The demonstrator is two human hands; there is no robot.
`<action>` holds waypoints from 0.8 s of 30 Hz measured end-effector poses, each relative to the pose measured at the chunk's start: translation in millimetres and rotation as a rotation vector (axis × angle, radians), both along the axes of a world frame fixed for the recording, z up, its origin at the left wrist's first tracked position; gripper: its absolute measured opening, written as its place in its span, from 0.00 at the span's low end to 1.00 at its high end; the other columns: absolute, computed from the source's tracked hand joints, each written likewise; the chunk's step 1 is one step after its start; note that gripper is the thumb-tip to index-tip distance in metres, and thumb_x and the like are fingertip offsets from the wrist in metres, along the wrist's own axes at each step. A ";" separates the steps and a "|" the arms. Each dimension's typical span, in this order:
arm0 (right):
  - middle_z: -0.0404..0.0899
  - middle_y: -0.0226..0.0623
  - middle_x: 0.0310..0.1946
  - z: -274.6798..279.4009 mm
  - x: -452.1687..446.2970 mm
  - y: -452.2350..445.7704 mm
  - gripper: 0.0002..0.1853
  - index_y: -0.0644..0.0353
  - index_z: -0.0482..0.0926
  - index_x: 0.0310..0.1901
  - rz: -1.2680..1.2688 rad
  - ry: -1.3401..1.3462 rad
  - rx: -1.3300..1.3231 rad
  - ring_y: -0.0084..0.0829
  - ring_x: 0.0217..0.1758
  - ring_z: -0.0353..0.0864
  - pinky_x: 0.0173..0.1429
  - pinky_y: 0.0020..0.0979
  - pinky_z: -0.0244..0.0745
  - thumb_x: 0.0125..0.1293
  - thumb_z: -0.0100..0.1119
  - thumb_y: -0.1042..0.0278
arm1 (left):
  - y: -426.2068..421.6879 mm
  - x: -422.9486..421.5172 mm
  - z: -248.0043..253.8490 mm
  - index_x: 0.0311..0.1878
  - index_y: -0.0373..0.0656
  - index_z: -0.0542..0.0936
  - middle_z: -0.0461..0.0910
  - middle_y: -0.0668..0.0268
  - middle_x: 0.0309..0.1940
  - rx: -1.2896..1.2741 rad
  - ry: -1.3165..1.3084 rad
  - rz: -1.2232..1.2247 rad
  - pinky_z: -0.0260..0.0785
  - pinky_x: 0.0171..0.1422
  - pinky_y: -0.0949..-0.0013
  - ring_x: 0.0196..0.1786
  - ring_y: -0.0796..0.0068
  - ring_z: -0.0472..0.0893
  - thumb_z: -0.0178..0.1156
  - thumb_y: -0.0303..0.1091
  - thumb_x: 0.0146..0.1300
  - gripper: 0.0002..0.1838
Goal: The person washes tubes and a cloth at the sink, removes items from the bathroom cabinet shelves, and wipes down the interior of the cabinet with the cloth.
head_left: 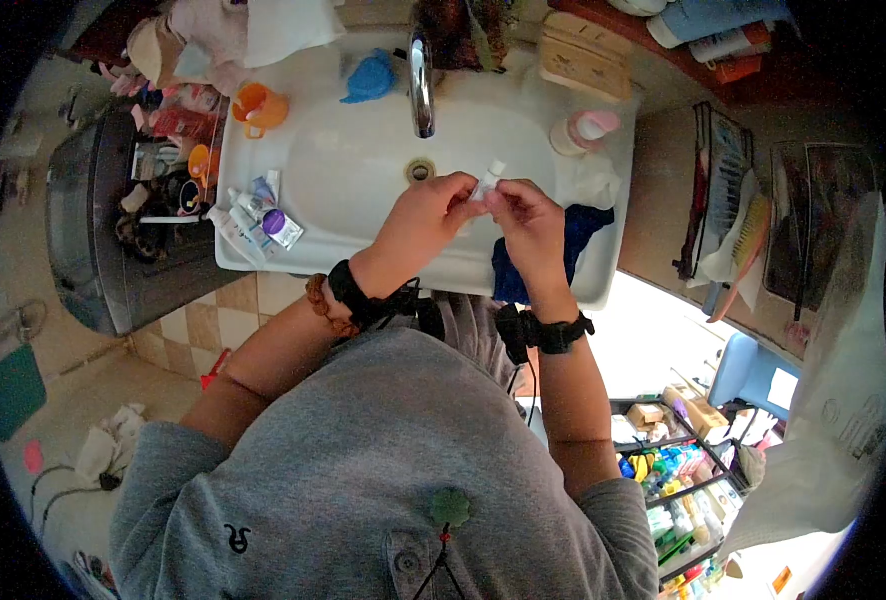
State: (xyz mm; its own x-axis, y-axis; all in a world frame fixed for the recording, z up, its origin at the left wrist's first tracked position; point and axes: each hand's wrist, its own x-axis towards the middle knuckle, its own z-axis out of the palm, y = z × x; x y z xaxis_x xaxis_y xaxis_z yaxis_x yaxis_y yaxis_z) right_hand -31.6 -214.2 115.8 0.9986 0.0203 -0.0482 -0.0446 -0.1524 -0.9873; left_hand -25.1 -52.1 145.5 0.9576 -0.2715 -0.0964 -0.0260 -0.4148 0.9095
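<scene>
Over the front part of the white sink (343, 225), both hands meet on a small white tube (490, 177) whose white cap points up and away from me. My left hand (425, 217) pinches it from the left between thumb and fingers. From the other side my right hand (530, 228) is closed on it too, fingertips close to the left ones. Most of the tube's body is hidden by the fingers. A dark blue cloth (588, 238) hangs over the sink's front rim, below and beside my right hand. Several tubes (255, 215) lie in a pile on the left rim.
A chrome faucet (421, 85) stands at the back above the drain (420, 172). An orange cup (259, 108) and a blue object (368, 77) sit at the back left. On the right are a pink-topped bottle (583, 130) and a wooden soap dish (585, 55).
</scene>
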 end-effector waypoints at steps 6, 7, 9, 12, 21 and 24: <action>0.80 0.33 0.28 4.9 -7.1 8.1 0.08 0.66 0.80 0.39 -0.084 0.113 0.075 0.17 0.28 0.75 0.35 0.20 0.72 0.61 0.63 0.72 | -3.6 -1.9 3.1 0.38 0.36 0.75 0.79 0.58 0.26 0.078 -0.090 0.028 0.70 0.32 0.66 0.26 0.65 0.78 0.67 0.32 0.54 0.14; 0.80 0.33 0.28 3.3 -8.1 11.0 0.08 0.66 0.80 0.39 -0.102 0.077 0.052 0.18 0.28 0.75 0.34 0.21 0.72 0.61 0.63 0.72 | -4.3 -1.5 3.2 0.37 0.36 0.75 0.79 0.59 0.25 0.077 -0.082 0.037 0.69 0.31 0.66 0.25 0.66 0.78 0.68 0.32 0.53 0.14; 0.80 0.34 0.29 -0.7 -7.4 14.7 0.09 0.67 0.79 0.40 -0.134 -0.001 0.003 0.18 0.28 0.75 0.34 0.21 0.72 0.61 0.63 0.71 | -3.5 1.5 0.6 0.36 0.36 0.75 0.78 0.60 0.23 0.055 -0.095 0.048 0.68 0.29 0.67 0.24 0.68 0.76 0.68 0.32 0.53 0.14; 0.80 0.35 0.29 7.5 -8.6 13.1 0.08 0.67 0.79 0.39 -0.100 0.006 0.021 0.20 0.29 0.76 0.35 0.21 0.73 0.61 0.63 0.72 | -3.3 2.7 2.7 0.33 0.35 0.75 0.76 0.61 0.22 -0.003 -0.063 0.078 0.67 0.28 0.69 0.23 0.73 0.74 0.69 0.31 0.52 0.13; 0.81 0.37 0.30 2.2 -14.2 8.8 0.08 0.66 0.79 0.37 -0.068 -0.072 -0.085 0.23 0.31 0.80 0.38 0.24 0.75 0.58 0.65 0.72 | 0.9 2.9 13.5 0.29 0.34 0.76 0.77 0.63 0.20 0.074 -0.033 0.031 0.66 0.27 0.71 0.22 0.78 0.72 0.67 0.29 0.54 0.10; 0.81 0.39 0.30 7.3 -12.1 11.2 0.08 0.65 0.79 0.36 -0.131 -0.107 -0.089 0.24 0.31 0.80 0.38 0.24 0.75 0.57 0.66 0.72 | -3.0 0.8 10.0 0.31 0.34 0.76 0.78 0.61 0.23 -0.065 -0.011 0.035 0.67 0.28 0.71 0.23 0.76 0.74 0.65 0.28 0.56 0.09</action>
State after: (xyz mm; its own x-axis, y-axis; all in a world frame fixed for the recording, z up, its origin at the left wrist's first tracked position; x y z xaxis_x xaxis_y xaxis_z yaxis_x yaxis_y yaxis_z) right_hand -43.7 -203.1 123.0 0.9919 -0.1101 0.0627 0.0348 -0.2391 -0.9704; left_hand -24.3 -55.1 155.5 0.9676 -0.2429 -0.0691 -0.0224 -0.3553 0.9345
